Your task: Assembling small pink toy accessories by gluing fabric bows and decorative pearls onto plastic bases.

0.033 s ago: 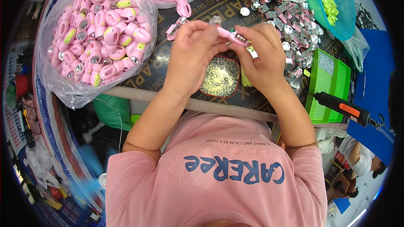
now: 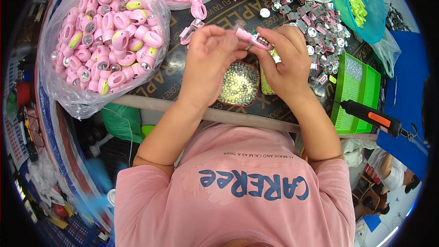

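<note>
Casing of pink colour (image 2: 245, 36) was pinched in the right hand (image 2: 289, 57); the left hand (image 2: 210, 59), half curled, was at its left end, its hold unclear. Small rings (image 2: 244, 76) lay below, between both hands.

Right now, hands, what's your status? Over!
Right hand gripping pink flashlight shell. Left hand at its end, contact unclear. Red-rimmed tray of rings nearer the body, not blocking.

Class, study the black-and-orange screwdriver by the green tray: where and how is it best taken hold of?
Probably around the middle of its long, thick handle, with the right hand coming from the near side. The thin tip points left across the green tray, and a spring trails at the other end, so avoid both.
</note>
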The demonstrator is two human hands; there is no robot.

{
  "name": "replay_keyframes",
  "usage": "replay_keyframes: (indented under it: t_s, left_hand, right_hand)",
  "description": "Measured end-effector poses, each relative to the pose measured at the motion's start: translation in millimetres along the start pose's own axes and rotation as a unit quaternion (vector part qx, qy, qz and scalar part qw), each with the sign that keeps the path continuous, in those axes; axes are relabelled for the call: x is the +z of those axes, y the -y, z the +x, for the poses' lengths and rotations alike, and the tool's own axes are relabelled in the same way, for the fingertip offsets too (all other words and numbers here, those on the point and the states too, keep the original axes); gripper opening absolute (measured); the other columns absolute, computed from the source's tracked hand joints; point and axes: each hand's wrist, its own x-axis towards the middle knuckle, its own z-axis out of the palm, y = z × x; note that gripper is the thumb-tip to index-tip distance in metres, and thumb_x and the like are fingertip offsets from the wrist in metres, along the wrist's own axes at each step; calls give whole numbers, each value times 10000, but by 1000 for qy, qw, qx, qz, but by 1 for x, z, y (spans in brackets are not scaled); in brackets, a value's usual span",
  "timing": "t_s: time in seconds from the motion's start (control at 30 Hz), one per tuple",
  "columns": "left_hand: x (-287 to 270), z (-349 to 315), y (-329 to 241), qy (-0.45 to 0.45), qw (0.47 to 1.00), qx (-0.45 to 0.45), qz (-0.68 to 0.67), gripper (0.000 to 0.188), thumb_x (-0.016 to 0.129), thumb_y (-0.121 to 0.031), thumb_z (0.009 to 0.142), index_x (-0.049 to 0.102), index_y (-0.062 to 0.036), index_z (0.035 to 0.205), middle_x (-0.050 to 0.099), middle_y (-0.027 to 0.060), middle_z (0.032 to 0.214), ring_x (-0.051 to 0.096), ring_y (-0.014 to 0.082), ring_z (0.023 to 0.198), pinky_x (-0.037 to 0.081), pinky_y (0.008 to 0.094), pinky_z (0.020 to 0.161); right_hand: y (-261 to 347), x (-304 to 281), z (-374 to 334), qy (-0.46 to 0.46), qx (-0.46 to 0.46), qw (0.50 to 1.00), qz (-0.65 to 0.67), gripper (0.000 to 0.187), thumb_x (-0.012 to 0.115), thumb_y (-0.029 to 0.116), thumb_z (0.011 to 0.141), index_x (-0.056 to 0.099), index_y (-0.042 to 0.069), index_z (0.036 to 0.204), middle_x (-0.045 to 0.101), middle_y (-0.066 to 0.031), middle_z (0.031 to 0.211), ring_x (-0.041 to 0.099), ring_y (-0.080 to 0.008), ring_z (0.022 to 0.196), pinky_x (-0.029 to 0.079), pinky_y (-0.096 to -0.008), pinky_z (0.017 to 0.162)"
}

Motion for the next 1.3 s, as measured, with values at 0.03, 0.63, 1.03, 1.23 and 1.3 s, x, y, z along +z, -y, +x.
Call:
replay_keyframes:
  t_s: [0.03,0.63,1.03,1.23,1.3]
  left_hand:
    - [1,-6,5,-7,1000,-12,-26,307,649,-170,1033,480,-12,1234,668,156,1167,693,244,1051,577,378,908]
    - [-19,-4,-23,106,974,-101,172,472,506,-88,1057,435,-72,1524,670,88,1118,670,146,898,529,281,732]
    - [-23,-1,-15,108,925,-7,364,231,639,-88,993,608,-66,1221,661,32,936,648,101,783,523,256,679]
    - [-21,-1,-6,86,884,105,448,131,677,-67,927,646,-35,1051,676,82,902,669,159,797,530,321,686]
    - [-17,-2,-7,71,852,171,489,132,709,-56,864,642,-32,975,678,109,872,682,247,785,534,360,680]
  right_hand:
    - [2,1,-2,1,12,1000,1,378,781,-9,730,679,28,1091,602,-121,920,577,-333,829,484,-431,734]
    - [-20,6,-16,69,517,559,645,150,688,145,997,673,20,1078,710,-46,936,656,-124,807,516,-269,705]
    - [16,-13,8,134,521,701,468,196,714,225,987,685,31,1000,628,7,782,529,-76,638,417,-227,589]
    - [11,-10,6,115,563,629,523,222,707,259,990,651,57,917,587,11,747,509,-84,612,396,-227,547]
    - [11,-9,7,111,560,656,493,220,723,246,980,655,53,899,606,15,726,520,-73,590,396,-221,525]
